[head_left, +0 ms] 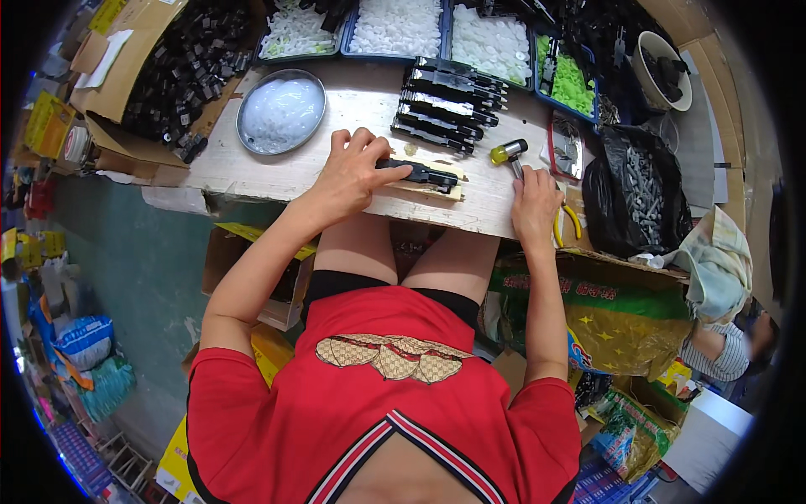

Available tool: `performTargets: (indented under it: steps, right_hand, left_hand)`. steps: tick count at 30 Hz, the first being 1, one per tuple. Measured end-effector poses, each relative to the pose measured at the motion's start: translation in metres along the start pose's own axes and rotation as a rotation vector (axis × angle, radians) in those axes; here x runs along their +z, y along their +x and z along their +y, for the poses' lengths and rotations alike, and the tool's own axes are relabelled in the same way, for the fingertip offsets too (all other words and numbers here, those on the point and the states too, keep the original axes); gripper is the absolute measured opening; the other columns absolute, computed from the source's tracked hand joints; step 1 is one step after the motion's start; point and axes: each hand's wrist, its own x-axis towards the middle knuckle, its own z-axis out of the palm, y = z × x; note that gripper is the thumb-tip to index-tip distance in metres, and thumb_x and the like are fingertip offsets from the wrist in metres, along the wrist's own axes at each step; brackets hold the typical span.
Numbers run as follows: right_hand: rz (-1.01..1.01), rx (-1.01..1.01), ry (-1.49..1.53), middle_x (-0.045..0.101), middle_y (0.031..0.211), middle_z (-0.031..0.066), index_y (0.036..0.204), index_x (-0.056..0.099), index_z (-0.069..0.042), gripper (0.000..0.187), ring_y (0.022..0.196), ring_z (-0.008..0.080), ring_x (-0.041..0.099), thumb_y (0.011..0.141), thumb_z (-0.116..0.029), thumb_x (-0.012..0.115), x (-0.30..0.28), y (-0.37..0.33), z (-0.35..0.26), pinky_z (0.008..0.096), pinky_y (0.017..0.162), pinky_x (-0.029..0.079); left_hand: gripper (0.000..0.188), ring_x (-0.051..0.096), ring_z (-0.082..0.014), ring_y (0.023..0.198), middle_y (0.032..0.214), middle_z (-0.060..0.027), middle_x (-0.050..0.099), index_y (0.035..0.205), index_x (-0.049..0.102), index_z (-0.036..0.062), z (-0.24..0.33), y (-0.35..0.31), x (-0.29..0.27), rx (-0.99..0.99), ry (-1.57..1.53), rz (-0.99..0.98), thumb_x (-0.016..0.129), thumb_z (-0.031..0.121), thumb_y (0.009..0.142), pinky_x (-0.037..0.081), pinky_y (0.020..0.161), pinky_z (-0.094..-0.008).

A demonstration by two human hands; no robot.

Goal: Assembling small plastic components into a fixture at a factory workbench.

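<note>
- Cramped workbench setup w/ a worn wooden board (252,160) as the table, boxes and bags packed all around it.
- Our left hand (348,176) is spread flat, fingers pressing down on a long black plastic part (424,174) that sits on a small wood block (437,189) near the front edge of the board. Hand's open, pinning rather than gripping.
- Our right hand (535,206) is curled shut around the handle of a small mallet (509,152) w/ a yellow and black head; head points up toward the back, just right of the block.
- Behind the block there's a stack of finished-looking black parts (449,105), touching each other in a neat row.
- Round metal tray (280,111) of whitish bits off to the left, blue bins (395,29) of white and green pieces along the back.
- Looks to us like the tapping step: part's seated, mallet's ready. Next move prob needs the left hand holding steady, fingers clear of the strike spot, and a light, square hit.
</note>
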Motion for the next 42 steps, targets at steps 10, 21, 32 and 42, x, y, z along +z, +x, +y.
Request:
performTargets:
  steps: [10, 21, 32, 42]
  right_hand:
    - [-0.087, -0.275, 0.488, 0.056, 0.081, 0.0157, 0.106, 0.050, -0.004, 0.021, 0.066, 0.0368, 0.056, 0.086, -0.011, 0.052, -0.052, -0.012, -0.069, 0.0442, 0.056, 0.045]
    - [-0.240, -0.289, 0.152, 0.060, 0.073, 0.0151, 0.101, 0.050, -0.005, 0.019, 0.058, 0.0350, 0.058, 0.087, -0.018, 0.051, -0.045, -0.006, -0.082, 0.0429, 0.049, 0.046]
    - [-0.242, -0.279, 0.124, 0.059, 0.069, 0.0158, 0.092, 0.048, -0.005, 0.017, 0.053, 0.0352, 0.059, 0.088, -0.021, 0.049, -0.049, -0.001, -0.088, 0.0444, 0.048, 0.047]
    - [0.100, -0.356, 0.573, 0.060, 0.080, 0.0131, 0.107, 0.050, -0.007, 0.023, 0.065, 0.0309, 0.060, 0.087, -0.017, 0.049, -0.052, -0.001, -0.109, 0.0412, 0.052, 0.046]
  left_hand:
    - [0.050, 0.045, -0.0234, 0.091, 0.095, -0.0072, 0.049, 0.110, 0.059, 0.0204, 0.001, 0.008, -0.010, 0.131, 0.158, -0.157, 0.057, -0.001, 0.065, 0.031, 0.069, -0.0359]
    - [0.048, 0.044, -0.0239, 0.087, 0.092, -0.0075, 0.048, 0.109, 0.062, 0.0173, 0.000, 0.014, -0.009, 0.139, 0.109, -0.183, 0.055, -0.002, 0.066, 0.034, 0.068, -0.0340]
    - [0.042, 0.045, -0.0256, 0.085, 0.088, -0.0085, 0.048, 0.102, 0.065, 0.0152, -0.004, 0.015, -0.004, 0.158, 0.006, -0.103, 0.056, -0.001, 0.065, 0.038, 0.068, -0.0339]
    - [0.052, 0.050, -0.0286, 0.088, 0.095, -0.0085, 0.058, 0.114, 0.053, 0.0066, -0.009, 0.015, -0.004, -0.240, -0.316, -0.124, 0.057, -0.003, 0.063, 0.046, 0.078, -0.0374]
